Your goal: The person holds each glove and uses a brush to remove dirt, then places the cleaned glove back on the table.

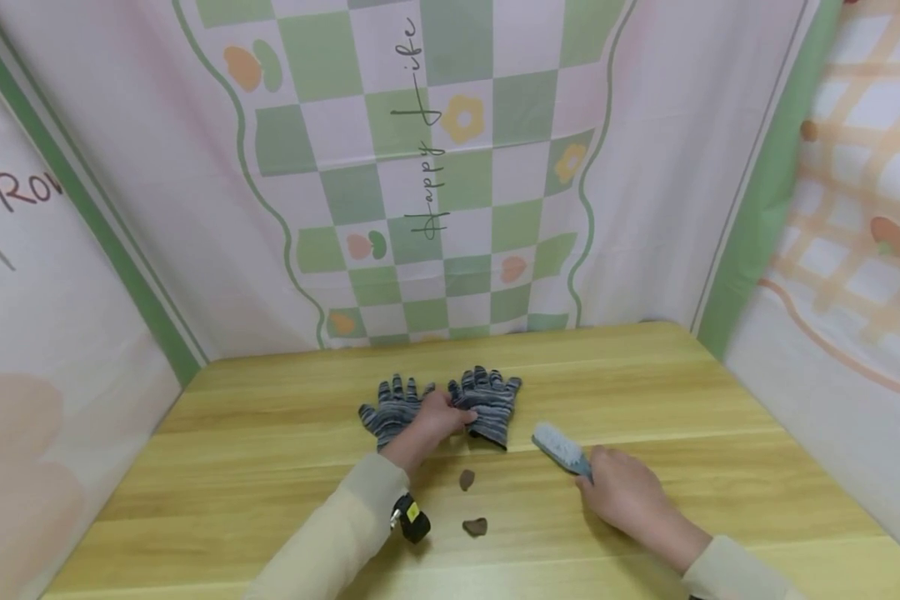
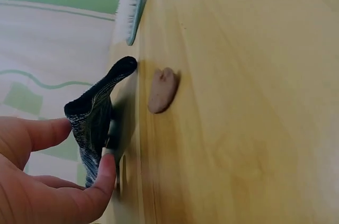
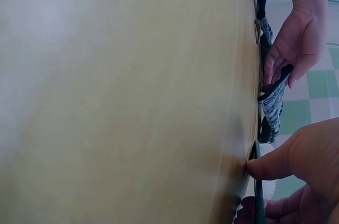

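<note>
Two grey-black striped knit gloves lie side by side on the wooden table. My left hand (image 1: 433, 418) pinches the cuff edge of the right-hand glove (image 1: 489, 404) between thumb and fingers. In the left wrist view that glove's dark cuff (image 2: 100, 94) is lifted, its opening spread. The other glove (image 1: 393, 412) is partly covered by my left hand and wrist. My right hand (image 1: 630, 492) grips the handle of a blue-green brush (image 1: 558, 447) with white bristles turned upward, to the right of the gloves.
Two small flat brown pieces, one nearer the gloves (image 1: 467, 479) and one closer to me (image 1: 476, 527), lie on the table (image 1: 285, 433). A black wrist device (image 1: 411, 518) sits on my left sleeve. Printed curtains (image 1: 457, 183) hang behind and at both sides.
</note>
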Tool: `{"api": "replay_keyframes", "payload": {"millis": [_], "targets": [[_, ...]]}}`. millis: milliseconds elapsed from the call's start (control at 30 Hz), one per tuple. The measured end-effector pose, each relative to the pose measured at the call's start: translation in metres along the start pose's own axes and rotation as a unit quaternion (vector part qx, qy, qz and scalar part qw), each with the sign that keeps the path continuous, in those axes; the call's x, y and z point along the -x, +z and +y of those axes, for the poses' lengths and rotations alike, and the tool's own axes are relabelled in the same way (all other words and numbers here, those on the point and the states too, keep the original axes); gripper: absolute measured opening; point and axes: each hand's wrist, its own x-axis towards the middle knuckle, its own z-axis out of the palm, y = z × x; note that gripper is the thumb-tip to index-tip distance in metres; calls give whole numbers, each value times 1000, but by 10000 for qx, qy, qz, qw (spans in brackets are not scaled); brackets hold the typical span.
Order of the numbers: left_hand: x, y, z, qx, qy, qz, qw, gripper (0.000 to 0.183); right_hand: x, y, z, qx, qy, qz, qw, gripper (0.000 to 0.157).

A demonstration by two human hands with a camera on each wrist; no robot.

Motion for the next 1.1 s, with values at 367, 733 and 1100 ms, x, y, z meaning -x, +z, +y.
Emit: {"api": "replay_keyframes", "payload": {"millis": [367,733,1100], "targets": [[8,-4,-3,-1094,538,-286,9921,67,-1,0,1,123,-239,139,9995,27],[17,-10,-5,-1251,852,-524,9871,32,0,0,-2,442,-357,123,9983,27],[41,-35,-7,-895,866,-931,9878,66,-2,0,-3,578,-452,132,9972,26]]}}
